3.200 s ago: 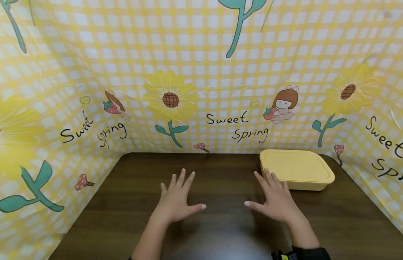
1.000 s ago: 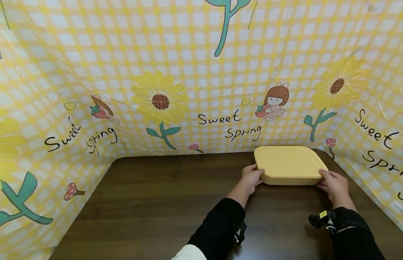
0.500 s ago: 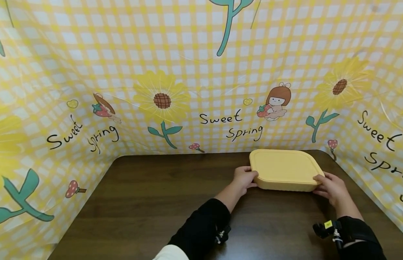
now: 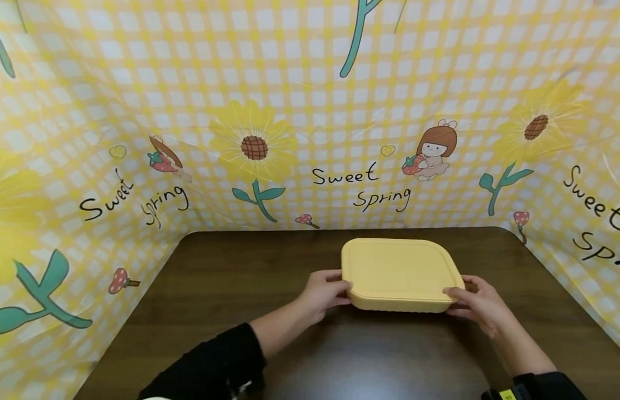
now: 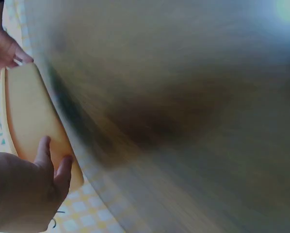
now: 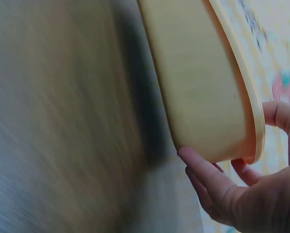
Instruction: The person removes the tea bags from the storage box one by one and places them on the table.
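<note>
A yellow lidded food container (image 4: 400,271), rectangular with rounded corners, is held level between both hands over the dark wooden table. My left hand (image 4: 322,294) grips its left end, thumb on the lid's edge and fingers at the side. At the right end my right hand (image 4: 477,303) holds it the same way, the thumb over the near corner. The left wrist view shows the container (image 5: 36,111) from its side, with the left hand (image 5: 28,189) at the near end. In the right wrist view, fingertips (image 6: 186,154) support the lower edge of the container (image 6: 203,82).
The table (image 4: 230,278) has a dark wood grain and a bright reflection near the front. A yellow checked cloth (image 4: 300,122) printed with flowers and lettering hangs around its back and sides.
Both hands were apart and spread over the table at first, then took hold of the container at the back right. They have since carried it left and toward the person.
</note>
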A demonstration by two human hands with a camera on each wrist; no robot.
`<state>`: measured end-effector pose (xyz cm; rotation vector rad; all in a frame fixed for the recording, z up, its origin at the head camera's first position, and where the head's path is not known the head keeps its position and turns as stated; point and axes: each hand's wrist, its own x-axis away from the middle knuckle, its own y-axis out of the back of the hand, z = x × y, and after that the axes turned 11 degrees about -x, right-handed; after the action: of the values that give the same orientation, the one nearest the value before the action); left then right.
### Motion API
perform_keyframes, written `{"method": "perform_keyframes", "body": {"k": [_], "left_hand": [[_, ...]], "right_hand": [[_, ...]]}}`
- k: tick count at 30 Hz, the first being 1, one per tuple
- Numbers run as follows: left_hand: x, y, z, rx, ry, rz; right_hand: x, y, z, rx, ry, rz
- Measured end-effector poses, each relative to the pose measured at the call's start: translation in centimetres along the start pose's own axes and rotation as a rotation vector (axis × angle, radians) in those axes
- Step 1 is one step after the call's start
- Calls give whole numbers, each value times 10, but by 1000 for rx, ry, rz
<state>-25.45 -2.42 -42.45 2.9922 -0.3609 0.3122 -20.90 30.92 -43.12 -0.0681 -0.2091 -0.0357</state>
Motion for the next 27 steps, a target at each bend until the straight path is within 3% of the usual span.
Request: {"method": "perform_keyframes", "body": {"k": [5, 11, 17, 27], "left_hand": [[36, 33, 4, -15, -1, -19], [67, 59, 17, -18, 12, 0], [86, 75, 25, 7, 28, 12], [105, 87, 37, 17, 46, 27]], "right_hand": [[13, -35, -8, -69, -14, 24], [31, -63, -17, -70, -38, 14], [43, -79, -22, -62, -27, 21], [55, -90, -26, -34, -52, 39]]}}
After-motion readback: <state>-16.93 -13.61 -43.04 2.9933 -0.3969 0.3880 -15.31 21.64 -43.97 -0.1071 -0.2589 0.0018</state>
